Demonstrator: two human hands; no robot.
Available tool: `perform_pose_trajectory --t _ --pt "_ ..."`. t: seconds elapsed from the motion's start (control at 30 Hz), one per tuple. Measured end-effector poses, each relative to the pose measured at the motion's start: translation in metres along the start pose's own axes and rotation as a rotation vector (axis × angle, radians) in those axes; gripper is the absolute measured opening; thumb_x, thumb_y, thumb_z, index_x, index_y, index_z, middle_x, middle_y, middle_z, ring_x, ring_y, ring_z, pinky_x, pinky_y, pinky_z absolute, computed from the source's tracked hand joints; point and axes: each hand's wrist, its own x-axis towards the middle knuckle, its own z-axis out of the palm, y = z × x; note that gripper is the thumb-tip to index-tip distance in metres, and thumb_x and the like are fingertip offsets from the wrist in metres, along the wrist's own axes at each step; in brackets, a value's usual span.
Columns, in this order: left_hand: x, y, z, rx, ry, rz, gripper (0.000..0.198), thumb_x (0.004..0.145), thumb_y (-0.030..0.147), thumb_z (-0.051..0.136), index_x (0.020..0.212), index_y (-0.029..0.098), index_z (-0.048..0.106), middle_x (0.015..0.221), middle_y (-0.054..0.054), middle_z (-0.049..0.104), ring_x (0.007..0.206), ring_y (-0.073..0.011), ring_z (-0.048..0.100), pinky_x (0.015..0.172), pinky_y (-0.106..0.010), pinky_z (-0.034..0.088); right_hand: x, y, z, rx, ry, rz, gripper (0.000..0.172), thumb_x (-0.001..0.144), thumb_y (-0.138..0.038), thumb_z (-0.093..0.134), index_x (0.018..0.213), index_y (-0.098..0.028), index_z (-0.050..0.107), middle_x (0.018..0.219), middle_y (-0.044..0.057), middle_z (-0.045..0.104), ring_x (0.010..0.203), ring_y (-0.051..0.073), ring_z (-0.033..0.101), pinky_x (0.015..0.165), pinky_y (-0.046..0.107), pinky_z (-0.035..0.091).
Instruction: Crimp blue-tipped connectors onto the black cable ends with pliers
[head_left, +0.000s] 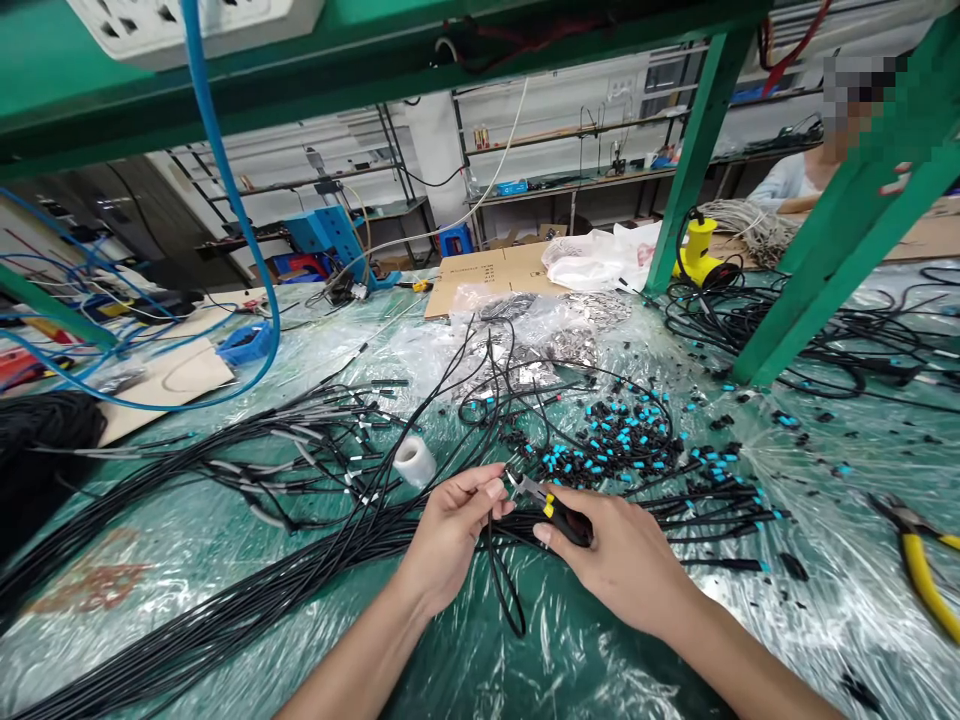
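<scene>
The left hand (450, 535) pinches the black cable (501, 585) by its end; the right hand (615, 565) grips the cutters (551, 503), tips at it — six o'clock from the blue-capped connectors (607, 440). Best pinch close, blades square — squeeze gently.

Bare hands (448, 535) — bare forearms (360, 655)

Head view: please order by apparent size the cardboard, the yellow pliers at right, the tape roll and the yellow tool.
1. cardboard
2. yellow pliers, partly cut off by the picture edge
3. tape roll and yellow tool: they look alike in size, and the tool lies farther away, so I do not rank them.
</scene>
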Motion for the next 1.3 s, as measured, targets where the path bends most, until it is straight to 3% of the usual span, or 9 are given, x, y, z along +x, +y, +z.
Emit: perform_pose_trajectory --t 0.13,0.27,0.33,0.4,0.5,0.6,0.93,1.17,1.3 --pt "-0.001 0.001 -0.001 -0.053 -0.024 -0.006 0.026 0.072 0.026 0.081 0.095 0.015 0.076 0.072 -0.001 0.068 0.069 -0.0105 0.059 0.078 -0.026 0.048 0.001 0.0 -0.005 0.407 -0.196 -0.033 0.032 0.091 -0.049 0.051 0.109 -0.028 0.069 0.079 -0.001 0.068 0.066 0.016 0.058 0.058 0.026 0.043" --pt "-0.002 0.003 0.0 -0.075 -0.02 -0.032 0.026 0.07 0.026 0.083 0.093 0.017 0.076 0.073 -0.001 0.069 0.07 -0.0112 0.061 0.077 -0.026 0.048 0.002 0.001 -0.004 0.671 -0.365 0.041 0.044 0.092 -0.053 0.049 0.122 -0.024 0.062 0.076 0.0 0.064 0.059 0.013 0.054 0.052 0.023 0.043" --pt "-0.002 0.003 0.0 -0.033 -0.008 0.012 0.026 0.071 0.028 0.082 0.094 0.017 0.076 0.07 0.0 0.067 0.069 -0.0109 0.059 0.076 -0.025 0.047 0.001 0.0 -0.003 0.554 -0.287 -0.003 0.04 0.093 -0.052 0.048 0.121 -0.027 0.063 0.078 0.0 0.064 0.063 0.015 0.057 0.056 0.025 0.044" --pt "-0.002 0.002 0.0 0.041 0.004 0.08 0.025 0.073 0.029 0.08 0.095 0.018 0.076 0.067 0.001 0.064 0.067 -0.0105 0.056 0.076 -0.025 0.046 0.001 0.0 -0.002 0.28 -0.121 -0.041 0.036 0.092 -0.05 0.05 0.121 -0.033 0.062 0.084 0.001 0.066 0.07 0.018 0.059 0.062 0.029 0.046" --pt "-0.003 0.001 0.0 0.185 0.008 0.162 0.023 0.076 0.029 0.077 0.097 0.019 0.076 0.068 0.001 0.062 0.067 -0.0114 0.055 0.074 -0.026 0.045 0.001 0.004 0.001 -0.119 0.117 -0.052 0.046 0.09 -0.049 0.053 0.133 -0.033 0.052 0.099 0.005 0.064 0.086 0.025 0.059 0.074 0.04 0.048" --pt "-0.002 0.001 -0.001 0.338 0.004 0.241 0.024 0.078 0.03 0.075 0.099 0.019 0.076 0.071 0.0 0.06 0.067 -0.0132 0.054 0.067 -0.025 0.042 0.004 0.011 0.002 -0.289 0.22 -0.125 0.056 0.09 -0.049 0.053 0.141 -0.028 0.045 0.106 0.009 0.059 0.096 0.028 0.055 0.085 0.047 0.046" --pt "0.0 0.001 -0.003 0.492 -0.018 0.327 0.021 0.079 0.032 0.072 0.095 0.02 0.078 0.073 -0.001 0.055 0.067 -0.0136 0.049 0.061 -0.024 0.039 0.007 0.02 -0.003 -0.395 0.218 -0.204 0.054 0.09 -0.047 0.054 0.14 -0.028 0.046 0.107 0.009 0.059 0.094 0.028 0.056 0.084 0.045 0.047" --pt "0.0 0.003 -0.003 0.477 0.003 0.305 0.025 0.077 0.033 0.074 0.097 0.019 0.078 0.073 -0.002 0.06 0.069 -0.0151 0.051 0.064 -0.025 0.04 0.006 0.015 0.001 -0.39 0.145 -0.139 0.043 0.094 -0.046 0.048 0.135 -0.034 0.05 0.099 0.005 0.065 0.081 0.024 0.065 0.062 0.034 0.049" --pt "-0.002 0.004 0.0 0.322 0.003 0.185 0.031 0.076 0.035 0.075 0.103 0.019 0.076 0.071 -0.001 0.063 0.068 -0.0152 0.055 0.071 -0.029 0.045 0.006 0.014 0.002 -0.378 0.15 -0.12 0.04 0.094 -0.046 0.047 0.132 -0.036 0.052 0.099 0.003 0.068 0.074 0.023 0.069 0.055 0.032 0.045"
